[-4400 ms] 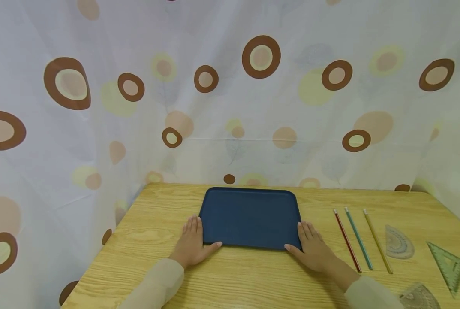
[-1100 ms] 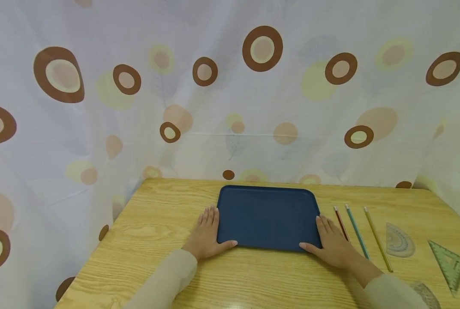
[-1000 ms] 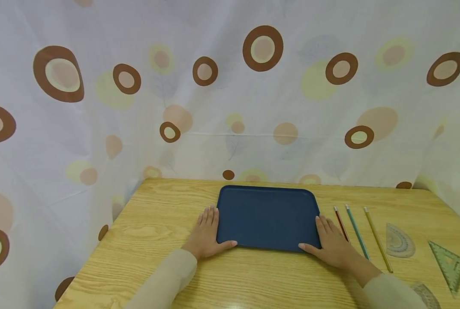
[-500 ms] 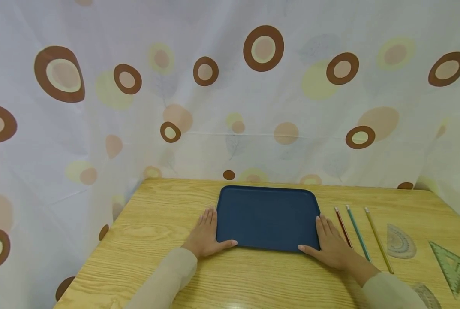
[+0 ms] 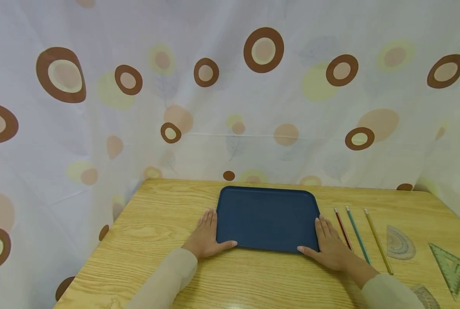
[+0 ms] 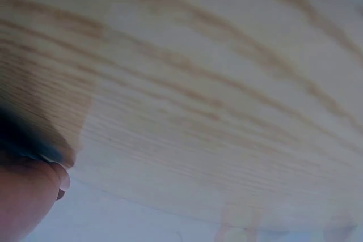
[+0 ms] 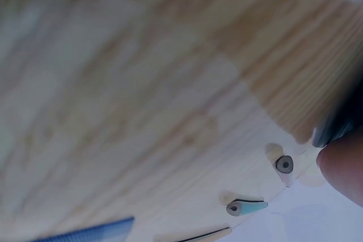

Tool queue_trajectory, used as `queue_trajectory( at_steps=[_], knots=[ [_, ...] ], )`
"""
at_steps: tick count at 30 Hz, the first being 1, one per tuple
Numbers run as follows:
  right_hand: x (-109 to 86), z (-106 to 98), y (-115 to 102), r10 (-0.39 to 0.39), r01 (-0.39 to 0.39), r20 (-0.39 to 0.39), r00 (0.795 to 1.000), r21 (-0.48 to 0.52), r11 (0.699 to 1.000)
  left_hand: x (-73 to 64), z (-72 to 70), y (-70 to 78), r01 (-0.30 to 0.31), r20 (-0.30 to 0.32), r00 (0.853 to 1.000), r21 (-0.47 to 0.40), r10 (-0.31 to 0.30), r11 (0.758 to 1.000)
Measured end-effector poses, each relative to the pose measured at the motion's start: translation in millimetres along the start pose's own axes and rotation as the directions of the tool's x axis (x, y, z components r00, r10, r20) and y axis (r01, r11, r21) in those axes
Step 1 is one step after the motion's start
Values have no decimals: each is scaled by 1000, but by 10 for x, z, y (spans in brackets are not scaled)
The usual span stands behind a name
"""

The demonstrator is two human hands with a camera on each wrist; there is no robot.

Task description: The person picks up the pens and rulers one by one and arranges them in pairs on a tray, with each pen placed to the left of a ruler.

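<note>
A dark blue rectangular tray (image 5: 268, 219) lies flat on the wooden table. My left hand (image 5: 205, 238) touches its left side with straight fingers, the thumb at the front edge. At the opposite side, my right hand (image 5: 330, 245) rests in the same way, its thumb on the front right corner. In the left wrist view, a digit of the left hand (image 6: 28, 199) meets the dark edge of the tray (image 6: 20, 134). The right wrist view likewise has a fingertip of the right hand (image 7: 347, 168) against the tray (image 7: 343, 120).
Right of the tray lie a red pencil (image 5: 343, 229), a teal pencil (image 5: 358, 235) and a yellow pencil (image 5: 378, 241). Beyond them are a clear protractor (image 5: 400, 243), a green set square (image 5: 449, 267) and another protractor (image 5: 425, 297), partly behind the right sleeve. Patterned curtain (image 5: 284, 107) encloses the table.
Compared with the earliest frame, the tray and both hands have shifted right, closer to the pencils, and the right hand covers part of the red one. Over the last second they barely move.
</note>
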State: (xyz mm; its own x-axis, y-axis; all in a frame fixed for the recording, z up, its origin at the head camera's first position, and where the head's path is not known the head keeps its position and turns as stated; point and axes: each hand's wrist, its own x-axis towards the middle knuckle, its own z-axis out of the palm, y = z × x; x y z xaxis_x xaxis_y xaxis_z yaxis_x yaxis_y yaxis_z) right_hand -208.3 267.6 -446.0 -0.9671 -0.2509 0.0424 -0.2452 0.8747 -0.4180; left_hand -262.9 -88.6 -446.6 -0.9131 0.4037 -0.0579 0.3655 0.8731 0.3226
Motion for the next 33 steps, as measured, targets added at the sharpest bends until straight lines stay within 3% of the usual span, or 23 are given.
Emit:
queue_trajectory(
  at_steps=[33],
  knots=[
    [-3,8,1,10,-11,28,1000,49,999,-51,0,38,-9,15,1000,-57,9,998]
  ],
)
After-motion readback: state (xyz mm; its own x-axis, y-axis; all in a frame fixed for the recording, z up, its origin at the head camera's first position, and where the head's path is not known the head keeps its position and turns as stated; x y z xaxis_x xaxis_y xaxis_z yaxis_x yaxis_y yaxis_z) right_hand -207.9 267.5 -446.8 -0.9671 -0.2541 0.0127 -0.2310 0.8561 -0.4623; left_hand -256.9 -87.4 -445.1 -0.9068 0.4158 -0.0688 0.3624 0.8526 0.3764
